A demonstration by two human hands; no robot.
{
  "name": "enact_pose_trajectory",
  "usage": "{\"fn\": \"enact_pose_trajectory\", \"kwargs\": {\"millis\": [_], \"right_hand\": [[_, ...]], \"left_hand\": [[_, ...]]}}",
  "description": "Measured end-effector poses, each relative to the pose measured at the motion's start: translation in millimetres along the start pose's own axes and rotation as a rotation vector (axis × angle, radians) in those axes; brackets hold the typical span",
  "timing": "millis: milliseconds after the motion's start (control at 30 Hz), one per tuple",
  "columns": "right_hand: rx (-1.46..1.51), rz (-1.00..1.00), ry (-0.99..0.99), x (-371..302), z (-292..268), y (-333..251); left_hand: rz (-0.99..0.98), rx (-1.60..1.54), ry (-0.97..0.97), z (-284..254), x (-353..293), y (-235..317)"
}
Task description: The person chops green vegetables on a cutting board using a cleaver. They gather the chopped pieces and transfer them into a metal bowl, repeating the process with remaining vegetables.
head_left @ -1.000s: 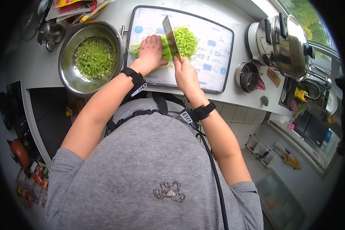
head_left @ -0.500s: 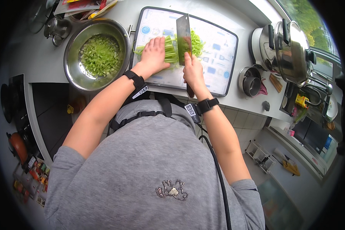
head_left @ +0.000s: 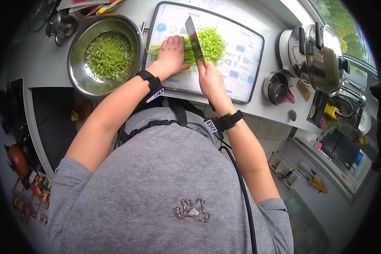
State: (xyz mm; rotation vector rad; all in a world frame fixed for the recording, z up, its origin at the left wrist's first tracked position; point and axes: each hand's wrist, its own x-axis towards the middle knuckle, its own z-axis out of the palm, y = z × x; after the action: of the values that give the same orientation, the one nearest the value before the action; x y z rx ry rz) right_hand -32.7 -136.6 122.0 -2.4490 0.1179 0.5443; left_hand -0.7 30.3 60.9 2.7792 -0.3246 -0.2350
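My left hand [head_left: 171, 56] lies over a bundle of green celery stalks [head_left: 188, 56], its fingers together, holding them down on the white patterned cutting board [head_left: 241, 86]. In my right hand [head_left: 211, 81] is the handle of a cleaver [head_left: 193, 37], gripped from the near side. The blade stands just right of my left fingers, at the cut end of the stalks, and leans to the left at its far end. Right of the blade lies a heap of finely chopped celery [head_left: 211, 44]. Whether the edge touches the board is hidden.
Left of the board stands a steel bowl [head_left: 74, 70] holding chopped celery [head_left: 109, 57]. A steel steamer pot [head_left: 326, 57] and small nested metal pans [head_left: 277, 91] are on the counter at right. A metal pitcher [head_left: 61, 26] sits at far left.
The cleaver has turned, its blade now narrower in view with the far end further left. More of the chopped heap shows. My left hand has stayed on the stalks.
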Motion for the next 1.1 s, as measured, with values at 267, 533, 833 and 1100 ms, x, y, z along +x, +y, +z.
{"fn": "enact_pose_trajectory", "kwargs": {"millis": [267,533,833,1100], "right_hand": [[0.049,-0.011,0.094,27.0,24.5,0.9],[0.11,-0.026,0.047,-10.7,-13.1,-7.5],[-0.058,-0.012,-0.011,6.8,4.3,-1.3],[0.096,-0.047,0.087,14.5,21.6,15.0]], "left_hand": [[0.002,0.05,0.01,2.4,-1.1,-0.6],[-0.04,0.051,-0.015,-4.7,1.7,2.6],[-0.029,0.027,-0.019,-4.6,-0.6,3.1],[-0.012,-0.023,0.085,-1.1,-5.4,-2.3]]}}
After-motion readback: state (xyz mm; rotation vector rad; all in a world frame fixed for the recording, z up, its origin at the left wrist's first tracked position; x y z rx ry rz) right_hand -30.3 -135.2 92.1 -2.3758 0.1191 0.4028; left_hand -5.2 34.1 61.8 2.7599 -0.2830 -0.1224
